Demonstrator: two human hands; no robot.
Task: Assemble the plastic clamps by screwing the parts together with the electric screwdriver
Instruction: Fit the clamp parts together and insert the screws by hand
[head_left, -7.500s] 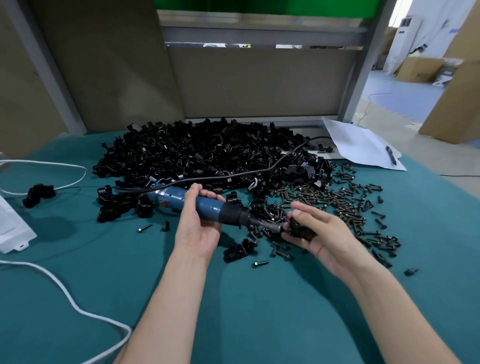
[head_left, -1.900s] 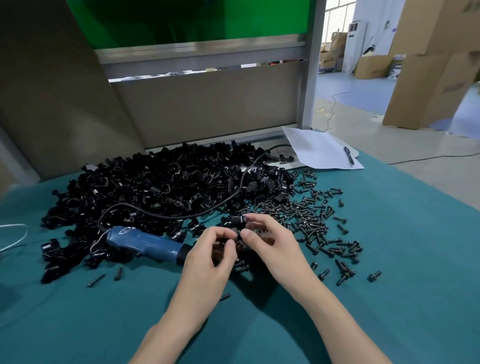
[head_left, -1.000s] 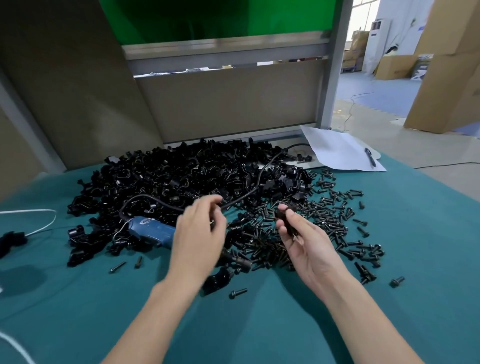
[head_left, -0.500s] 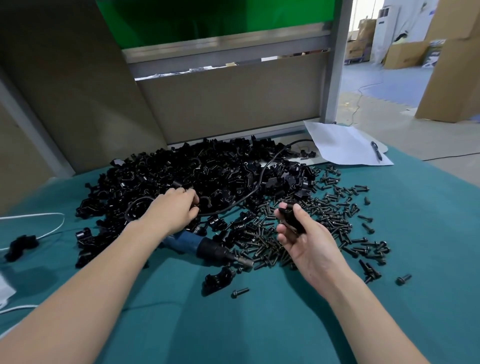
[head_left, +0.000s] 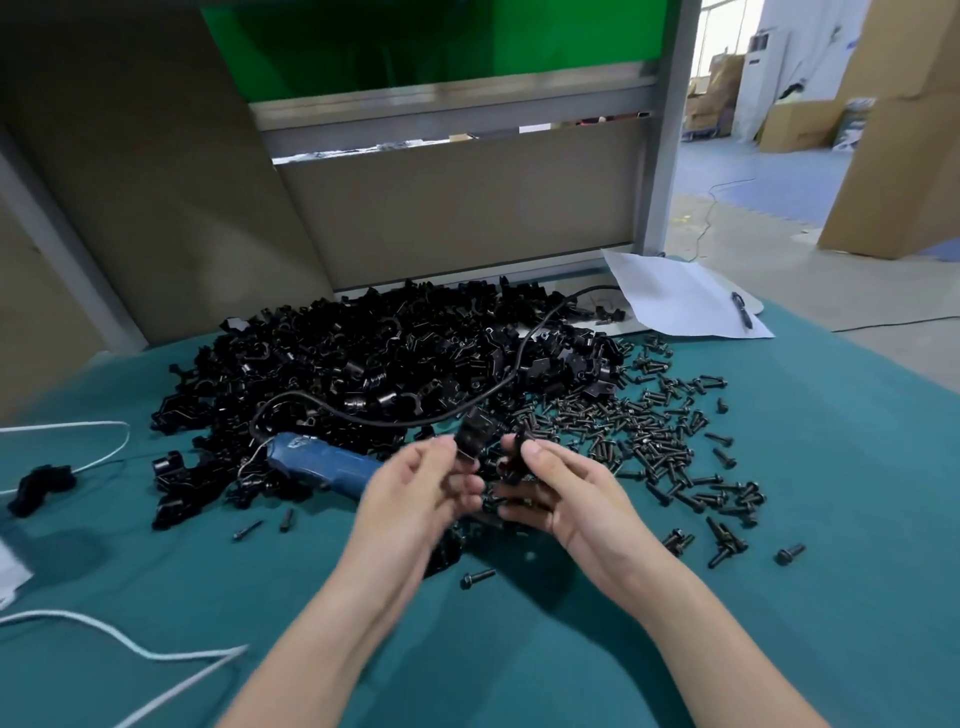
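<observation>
Black clamp piece (head_left: 471, 435) is being pinched by fingers of the left hand (head_left: 415, 493); the right hand (head_left: 571, 499) is gripping a second part (head_left: 519, 456). At 9 o'clock of them, the electric screwdriver (head_left: 322, 464) is lying free.

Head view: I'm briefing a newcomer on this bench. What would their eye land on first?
The big heap of black clamp parts at the back of the teal table, with loose screws spread to its right. In front, the left hand pinches a clamp piece and the right hand a second piece; the blue electric screwdriver lies to their left.
</observation>
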